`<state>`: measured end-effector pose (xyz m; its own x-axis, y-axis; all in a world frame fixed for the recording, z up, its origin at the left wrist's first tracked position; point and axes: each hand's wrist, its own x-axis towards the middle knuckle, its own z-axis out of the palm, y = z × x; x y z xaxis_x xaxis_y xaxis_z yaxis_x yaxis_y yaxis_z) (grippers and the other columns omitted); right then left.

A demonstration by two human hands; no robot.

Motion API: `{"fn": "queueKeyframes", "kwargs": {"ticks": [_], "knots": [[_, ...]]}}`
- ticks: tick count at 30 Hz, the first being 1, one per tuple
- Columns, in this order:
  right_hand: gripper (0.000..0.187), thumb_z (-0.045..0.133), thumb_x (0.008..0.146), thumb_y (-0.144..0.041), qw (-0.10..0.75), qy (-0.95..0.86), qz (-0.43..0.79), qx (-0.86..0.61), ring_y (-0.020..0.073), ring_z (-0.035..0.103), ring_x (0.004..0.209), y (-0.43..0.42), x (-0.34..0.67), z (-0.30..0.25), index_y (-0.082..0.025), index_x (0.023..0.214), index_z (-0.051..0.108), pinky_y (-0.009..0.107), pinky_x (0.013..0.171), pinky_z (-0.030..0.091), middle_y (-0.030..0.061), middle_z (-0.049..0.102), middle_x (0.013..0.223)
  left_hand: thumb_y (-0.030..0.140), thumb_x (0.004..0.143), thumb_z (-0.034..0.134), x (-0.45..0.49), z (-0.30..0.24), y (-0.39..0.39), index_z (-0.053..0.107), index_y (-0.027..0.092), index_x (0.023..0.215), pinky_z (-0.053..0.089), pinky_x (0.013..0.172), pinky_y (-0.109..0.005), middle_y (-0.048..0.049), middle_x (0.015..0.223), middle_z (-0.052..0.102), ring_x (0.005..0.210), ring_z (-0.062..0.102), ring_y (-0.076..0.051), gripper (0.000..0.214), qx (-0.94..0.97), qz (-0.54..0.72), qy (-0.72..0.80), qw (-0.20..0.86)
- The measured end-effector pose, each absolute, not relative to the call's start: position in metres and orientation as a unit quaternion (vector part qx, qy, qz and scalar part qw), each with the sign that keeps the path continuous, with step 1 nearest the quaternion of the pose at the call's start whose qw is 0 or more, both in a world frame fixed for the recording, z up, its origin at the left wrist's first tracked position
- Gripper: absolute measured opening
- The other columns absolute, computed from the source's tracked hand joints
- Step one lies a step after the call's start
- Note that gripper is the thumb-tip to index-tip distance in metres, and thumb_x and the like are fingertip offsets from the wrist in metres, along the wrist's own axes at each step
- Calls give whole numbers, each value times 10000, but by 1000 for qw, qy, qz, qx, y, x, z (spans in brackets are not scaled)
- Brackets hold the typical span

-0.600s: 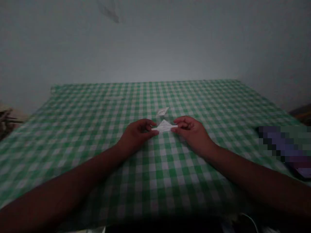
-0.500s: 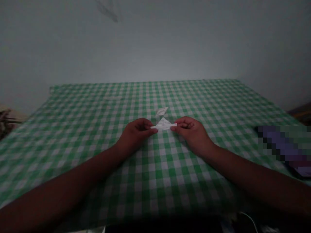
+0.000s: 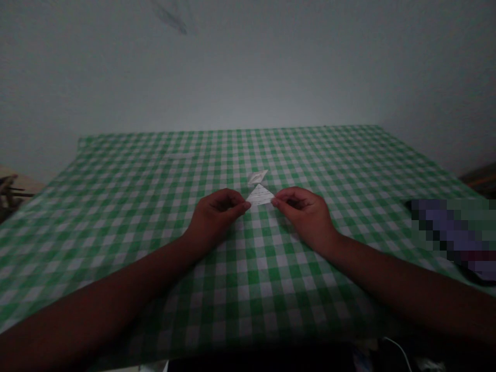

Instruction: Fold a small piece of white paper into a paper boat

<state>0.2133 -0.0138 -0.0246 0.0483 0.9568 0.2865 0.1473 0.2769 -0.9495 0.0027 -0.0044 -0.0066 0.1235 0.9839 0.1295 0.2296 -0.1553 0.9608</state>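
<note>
A small white sheet of lined paper (image 3: 260, 196), folded to a triangle with its point away from me, is between my two hands over the table. My left hand (image 3: 217, 213) pinches its left corner between thumb and fingers. At the right corner, my right hand (image 3: 306, 211) pinches the same paper. Just beyond the triangle's tip lies a second small folded piece of paper (image 3: 257, 177), touched by neither hand.
A green and white checked cloth (image 3: 155, 191) covers the table, which meets a grey wall (image 3: 248, 67) at the back. A dark, pixelated flat object (image 3: 449, 232) lies on the right. A white cable (image 3: 401, 351) shows below the front edge.
The straight strip that stuck out along the paper's near edge no longer shows; the paper now appears as a plain triangle. Both hands have stayed nearly in place, still pinching it.
</note>
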Motion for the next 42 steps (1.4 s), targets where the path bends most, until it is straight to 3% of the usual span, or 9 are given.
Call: {"fn": "queueKeyframes", "kwargs": {"ticks": [7,11,16,22,32,42], "knots": [[198,724,809,-239,494,-701,201,-473,181,687,827,-13,220,-25,-223,1007,720,357,794,567,36,740,948,398,800,741,-3,-11,-1,701,206,884,551,744,-308,-14,851,732,762,677,-164,213,676,424,502,335],[149,675,854,-180,480,-751,124,-437,167,672,816,-12,224,-18,-216,993,716,330,772,556,33,723,899,326,809,738,-6,-13,0,694,219,963,551,801,-332,-12,915,726,828,679,-176,192,751,393,481,224],[78,640,888,-191,456,-799,87,-381,188,646,878,-9,230,-16,-210,917,710,361,804,537,53,698,905,237,872,660,-11,-8,3,695,200,905,541,799,-292,-18,910,699,842,658,-151,61,817,376,418,129],[103,597,916,-188,446,-812,119,-358,179,661,881,-10,232,-15,-230,935,689,357,820,540,28,721,915,194,887,634,-13,-8,4,704,188,943,554,797,-285,-40,970,686,889,662,-148,90,843,390,346,133],[87,594,905,-194,415,-814,105,-393,181,646,836,-16,229,-8,-235,882,667,340,776,518,15,698,845,233,906,621,-9,-7,-3,702,193,979,551,823,-292,-43,981,684,909,659,-156,116,851,358,363,126],[119,569,908,-156,394,-830,117,-377,168,639,822,-18,231,-4,-218,866,661,321,762,514,9,692,825,251,911,610,-11,-6,-3,747,217,958,562,724,-257,-34,914,713,815,684,-147,148,855,352,367,101]]}}
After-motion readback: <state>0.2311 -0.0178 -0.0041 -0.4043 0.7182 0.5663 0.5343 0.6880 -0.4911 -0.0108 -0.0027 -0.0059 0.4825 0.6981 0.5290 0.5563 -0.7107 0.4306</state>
